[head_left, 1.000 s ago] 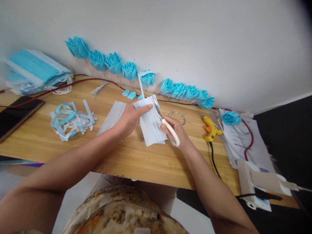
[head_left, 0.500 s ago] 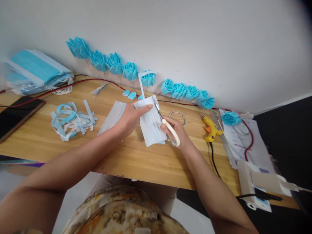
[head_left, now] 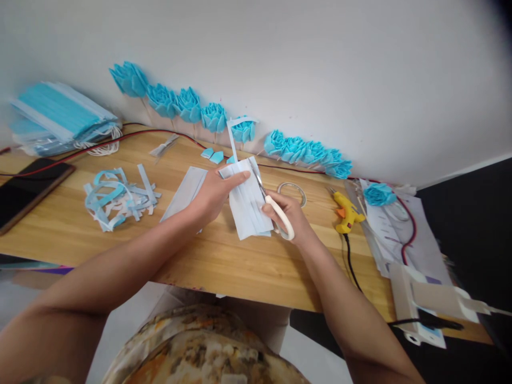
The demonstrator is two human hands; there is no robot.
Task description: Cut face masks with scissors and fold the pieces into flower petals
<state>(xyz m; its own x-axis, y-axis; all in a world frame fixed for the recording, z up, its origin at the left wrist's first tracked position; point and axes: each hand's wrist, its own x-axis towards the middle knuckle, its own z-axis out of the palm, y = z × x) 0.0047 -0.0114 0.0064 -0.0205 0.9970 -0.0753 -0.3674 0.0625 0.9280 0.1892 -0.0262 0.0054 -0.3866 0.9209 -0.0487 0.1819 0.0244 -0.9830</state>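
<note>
My left hand (head_left: 218,194) grips a folded pale blue face mask (head_left: 248,205) by its upper left part, thumb on top. A narrow trimmed strip (head_left: 233,140) sticks up from the mask's top edge and bends over to the right. Scissors (head_left: 281,217) with white handles are in my right hand (head_left: 294,213), fingers through the loops. Their blades lie along the mask's upper right edge, near my left thumb. Another flat pale mask piece (head_left: 184,191) lies on the table, partly behind my left hand and wrist.
Cut strips (head_left: 120,197) are heaped left of my hands, beside a phone (head_left: 34,186). Masks (head_left: 66,114) are stacked at the back left. Blue mask flowers (head_left: 214,116) line the wall. A tape ring (head_left: 292,193), yellow glue gun (head_left: 347,212) and power strip (head_left: 416,304) are at the right.
Almost nothing differs. The scissors' handles have shifted very slightly to the left; my left hand and the mask stay in place.
</note>
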